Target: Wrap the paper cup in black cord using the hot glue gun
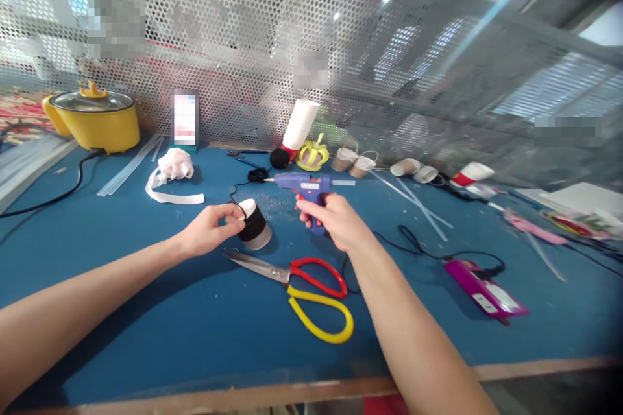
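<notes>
Left hand (207, 231) pinches a small paper cup (254, 225) wrapped in black — fingers closed on its rim. Right hand (331, 219) grips the blue plastic glue gun (304, 187).

one camera, worn on the head, looks forward and down across the blue table (146, 311) toward the mesh screen (341, 26) at its back; the left hand (207, 231) and right hand (335, 220) sit mid-frame, close in.
</notes>
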Demonstrator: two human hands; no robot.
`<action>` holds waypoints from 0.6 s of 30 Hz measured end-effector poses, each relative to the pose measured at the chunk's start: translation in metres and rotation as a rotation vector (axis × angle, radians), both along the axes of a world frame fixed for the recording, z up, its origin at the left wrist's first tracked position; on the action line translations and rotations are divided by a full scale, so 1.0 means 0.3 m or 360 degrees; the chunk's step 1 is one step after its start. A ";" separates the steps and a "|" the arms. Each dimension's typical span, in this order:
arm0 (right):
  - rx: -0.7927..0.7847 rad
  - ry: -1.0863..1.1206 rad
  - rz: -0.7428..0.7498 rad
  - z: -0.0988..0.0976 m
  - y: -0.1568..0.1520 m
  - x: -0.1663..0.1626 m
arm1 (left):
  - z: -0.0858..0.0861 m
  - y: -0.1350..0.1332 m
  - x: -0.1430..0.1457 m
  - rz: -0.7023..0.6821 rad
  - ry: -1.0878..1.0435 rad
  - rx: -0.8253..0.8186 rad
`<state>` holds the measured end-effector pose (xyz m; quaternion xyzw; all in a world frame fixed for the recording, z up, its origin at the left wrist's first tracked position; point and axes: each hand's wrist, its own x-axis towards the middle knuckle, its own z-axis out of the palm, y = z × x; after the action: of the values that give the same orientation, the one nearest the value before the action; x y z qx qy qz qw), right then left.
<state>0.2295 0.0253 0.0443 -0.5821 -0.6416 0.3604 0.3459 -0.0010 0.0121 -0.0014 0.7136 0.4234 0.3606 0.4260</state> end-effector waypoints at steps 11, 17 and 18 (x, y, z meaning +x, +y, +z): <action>0.0021 -0.0336 0.0202 0.052 -0.151 -0.060 | -0.023 0.026 -0.010 -0.0048 -0.0147 -0.0061; 0.0159 -0.0509 0.0256 0.045 -0.152 -0.066 | -0.028 0.029 -0.013 -0.0076 -0.0186 -0.0048; 0.0181 -0.0528 0.0260 0.045 -0.153 -0.066 | -0.029 0.029 -0.013 -0.0083 -0.0186 -0.0048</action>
<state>0.2096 -0.0204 0.0578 -0.5590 -0.7543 0.2494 0.2374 -0.0049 0.0209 -0.0100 0.6955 0.3844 0.3841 0.4700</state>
